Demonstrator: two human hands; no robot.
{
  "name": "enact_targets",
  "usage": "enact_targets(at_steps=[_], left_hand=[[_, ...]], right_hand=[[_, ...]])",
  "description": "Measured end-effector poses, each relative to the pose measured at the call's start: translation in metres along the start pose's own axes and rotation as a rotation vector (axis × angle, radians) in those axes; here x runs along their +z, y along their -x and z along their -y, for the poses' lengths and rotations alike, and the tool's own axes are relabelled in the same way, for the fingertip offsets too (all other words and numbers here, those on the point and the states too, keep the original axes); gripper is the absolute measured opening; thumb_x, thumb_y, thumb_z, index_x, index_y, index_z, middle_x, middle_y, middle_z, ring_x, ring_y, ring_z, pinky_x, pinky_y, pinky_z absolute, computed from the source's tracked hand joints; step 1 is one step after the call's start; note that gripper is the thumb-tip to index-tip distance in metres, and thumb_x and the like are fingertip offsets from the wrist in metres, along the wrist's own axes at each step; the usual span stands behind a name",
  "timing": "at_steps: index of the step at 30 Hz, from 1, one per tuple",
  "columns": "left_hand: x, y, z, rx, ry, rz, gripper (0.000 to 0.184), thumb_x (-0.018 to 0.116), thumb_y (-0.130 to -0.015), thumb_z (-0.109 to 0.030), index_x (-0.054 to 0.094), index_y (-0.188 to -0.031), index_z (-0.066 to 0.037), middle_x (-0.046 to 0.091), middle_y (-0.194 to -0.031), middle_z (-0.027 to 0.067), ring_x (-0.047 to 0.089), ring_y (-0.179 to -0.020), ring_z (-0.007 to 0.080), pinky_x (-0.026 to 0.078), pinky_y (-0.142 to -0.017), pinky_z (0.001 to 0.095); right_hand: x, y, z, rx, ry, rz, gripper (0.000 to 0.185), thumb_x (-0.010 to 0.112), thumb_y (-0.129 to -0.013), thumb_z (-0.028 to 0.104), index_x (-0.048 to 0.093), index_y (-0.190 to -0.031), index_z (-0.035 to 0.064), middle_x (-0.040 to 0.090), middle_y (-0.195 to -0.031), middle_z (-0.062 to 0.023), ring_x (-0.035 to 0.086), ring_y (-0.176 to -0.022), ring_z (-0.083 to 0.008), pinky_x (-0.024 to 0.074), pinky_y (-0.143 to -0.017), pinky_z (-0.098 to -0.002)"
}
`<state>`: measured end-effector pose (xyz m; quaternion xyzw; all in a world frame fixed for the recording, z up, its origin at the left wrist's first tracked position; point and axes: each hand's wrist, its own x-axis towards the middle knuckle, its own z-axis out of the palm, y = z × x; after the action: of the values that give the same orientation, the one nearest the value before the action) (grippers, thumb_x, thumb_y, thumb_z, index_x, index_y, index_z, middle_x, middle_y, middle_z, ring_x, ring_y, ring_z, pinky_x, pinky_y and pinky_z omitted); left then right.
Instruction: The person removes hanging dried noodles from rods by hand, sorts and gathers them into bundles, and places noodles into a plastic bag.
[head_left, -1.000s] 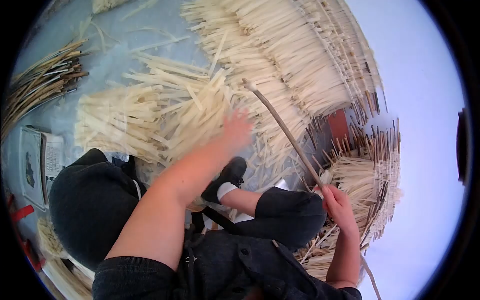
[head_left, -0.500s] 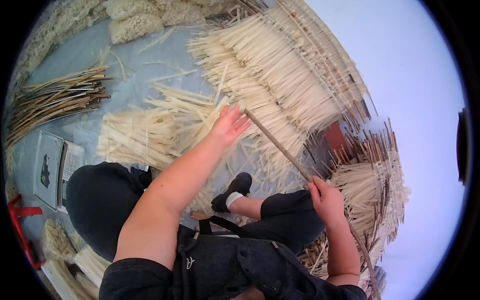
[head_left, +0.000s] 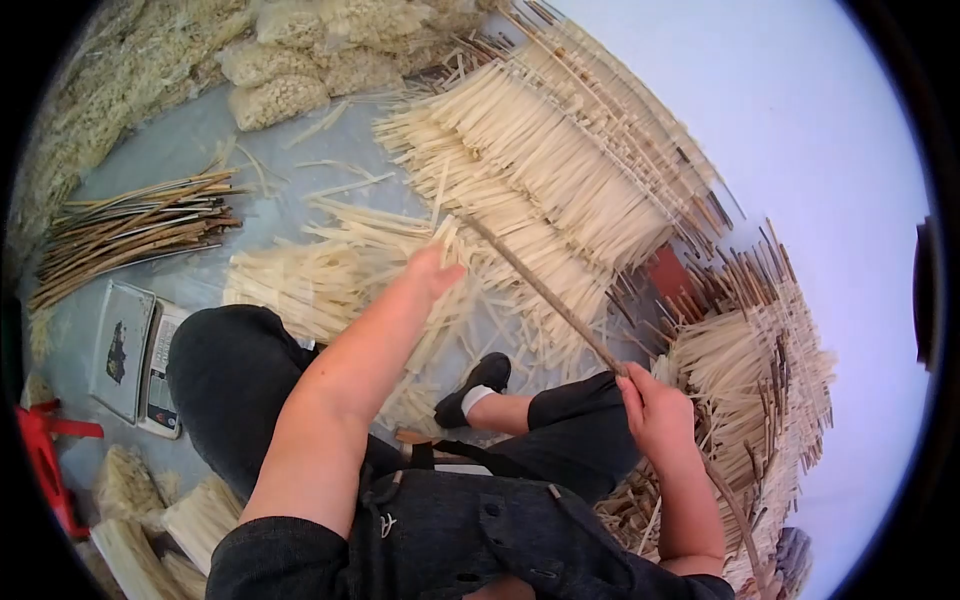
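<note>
A long, thin brown stick (head_left: 545, 290) slants across the front of me, from the pale strips down to my right side. My right hand (head_left: 660, 410) is closed around it, and its lower part runs on behind my forearm. My left hand (head_left: 432, 272) hangs over loose pale strips (head_left: 350, 250), a little left of the stick's far end and apart from it. Its thumb stands away from the fingers. The fingertips are slightly blurred against the strips, and no strip shows clearly gripped in them.
Layered pale strips on sticks (head_left: 540, 140) lie ahead right; another such pile (head_left: 740, 370) is by my right arm. To the left are brown sticks (head_left: 140, 225), a scale (head_left: 140, 350) and a red metal frame (head_left: 45, 460). Filled clear bags (head_left: 280, 95) line the back.
My left hand has moved left and down, away from the stick's far end. My right hand keeps its hold on the stick. The whole view has shifted slightly.
</note>
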<state>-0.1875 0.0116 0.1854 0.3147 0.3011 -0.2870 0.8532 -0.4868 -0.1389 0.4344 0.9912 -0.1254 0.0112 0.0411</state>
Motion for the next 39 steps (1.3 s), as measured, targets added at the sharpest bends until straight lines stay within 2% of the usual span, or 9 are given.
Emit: enact_targets(at_steps=[4, 6, 13, 19, 22, 29, 32, 34, 39], left_hand=[[0.024, 0.077, 0.041, -0.332, -0.314, 0.948, 0.044, 0.059, -0.093, -0.019, 0.047, -0.134, -0.009, 0.049, -0.136, 0.0078, 0.049, -0.125, 0.0258, 0.039, -0.105, 0.0513], [0.041, 0.125, 0.059, -0.444, -0.264, 1.152, 0.037, 0.056, -0.096, -0.03, 0.051, -0.129, -0.014, 0.054, -0.13, 0.0045, 0.051, -0.122, 0.0243, 0.044, -0.099, 0.0473], [0.045, 0.145, 0.038, -0.197, -0.032, 0.634, 0.029, 0.047, -0.1, -0.039, 0.053, -0.102, -0.011, 0.06, -0.119, 0.0094, 0.062, -0.098, 0.028, 0.051, -0.09, 0.0475], [-0.013, 0.109, -0.066, 0.239, 0.079, 0.337, 0.036, 0.037, -0.102, -0.039, 0.049, -0.096, -0.006, 0.064, -0.112, 0.0195, 0.066, -0.089, 0.0366, 0.055, -0.082, 0.0513], [-0.052, 0.09, -0.123, 0.424, 0.142, 0.232, 0.033, 0.041, -0.102, -0.035, 0.047, -0.083, -0.008, 0.063, -0.114, 0.0183, 0.064, -0.098, 0.0371, 0.056, -0.082, 0.0496], [-0.115, 0.092, -0.208, 0.777, 0.5, -0.11, 0.025, 0.041, -0.102, -0.029, 0.047, -0.1, -0.006, 0.063, -0.111, 0.0131, 0.063, -0.103, 0.0325, 0.054, -0.086, 0.0479], [-0.105, 0.081, -0.183, 0.757, 0.421, 0.09, 0.04, 0.039, -0.103, -0.034, 0.045, -0.12, 0.002, 0.055, -0.119, 0.0154, 0.061, -0.097, 0.0274, 0.051, -0.086, 0.0437], [-0.065, 0.117, -0.12, 0.784, 0.207, 0.326, 0.032, 0.043, -0.102, -0.028, 0.047, -0.112, 0.002, 0.062, -0.099, 0.015, 0.056, -0.074, 0.0206, 0.051, -0.066, 0.0352], [-0.001, 0.188, -0.019, 0.449, 0.128, 0.132, 0.023, 0.05, -0.1, -0.028, 0.044, -0.111, -0.008, 0.063, -0.1, 0.0098, 0.062, -0.085, 0.019, 0.052, -0.07, 0.0362]], right_hand=[[0.008, -0.022, 0.004, -0.056, -0.058, -0.069, 0.027, 0.051, -0.096, 0.031, 0.06, -0.109, 0.0097, 0.065, -0.076, -0.0183, 0.063, -0.071, -0.0391, 0.0489, -0.062, -0.0491], [0.016, -0.04, 0.019, -0.066, 0.049, -0.013, 0.027, 0.046, -0.097, 0.031, 0.059, -0.108, 0.0104, 0.064, -0.072, -0.0189, 0.063, -0.069, -0.04, 0.0484, -0.061, -0.0505], [0.035, -0.09, 0.062, -0.2, -0.101, -0.105, 0.027, 0.044, -0.097, 0.029, 0.059, -0.113, 0.0118, 0.065, -0.075, -0.0208, 0.063, -0.073, -0.0427, 0.048, -0.064, -0.0512], [0.045, -0.067, 0.067, -0.273, -0.251, -0.045, 0.036, 0.064, -0.087, 0.03, 0.06, -0.113, 0.0055, 0.063, -0.078, -0.0229, 0.06, -0.078, -0.0431, 0.0475, -0.067, -0.0461], [0.047, -0.041, 0.02, -0.176, -0.334, 0.226, 0.027, 0.065, -0.084, 0.027, 0.063, -0.101, 0.0065, 0.063, -0.076, -0.0201, 0.061, -0.074, -0.0399, 0.0478, -0.067, -0.0448], [0.064, 0.024, -0.102, 0.12, -0.429, 0.086, 0.023, 0.073, -0.08, 0.018, 0.059, -0.082, 0.0004, 0.048, -0.061, -0.013, 0.044, -0.056, -0.0216, 0.0412, -0.056, -0.0327], [0.079, 0.002, -0.08, 0.031, -0.499, 0.015, 0.027, 0.074, -0.08, 0.021, 0.057, -0.078, -0.0003, 0.046, -0.06, -0.0123, 0.039, -0.055, -0.0206, 0.0397, -0.054, -0.0323], [0.093, -0.021, -0.05, -0.036, -0.533, 0.003, 0.032, 0.072, -0.082, 0.023, 0.054, -0.074, -0.0015, 0.044, -0.058, -0.0098, 0.038, -0.054, -0.0176, 0.0381, -0.053, -0.0321], [0.085, -0.091, 0.059, -0.082, -0.753, 0.152, 0.031, 0.068, -0.086, 0.024, 0.054, -0.074, -0.001, 0.043, -0.059, -0.0088, 0.039, -0.055, -0.0141, 0.0362, -0.051, -0.0321]])
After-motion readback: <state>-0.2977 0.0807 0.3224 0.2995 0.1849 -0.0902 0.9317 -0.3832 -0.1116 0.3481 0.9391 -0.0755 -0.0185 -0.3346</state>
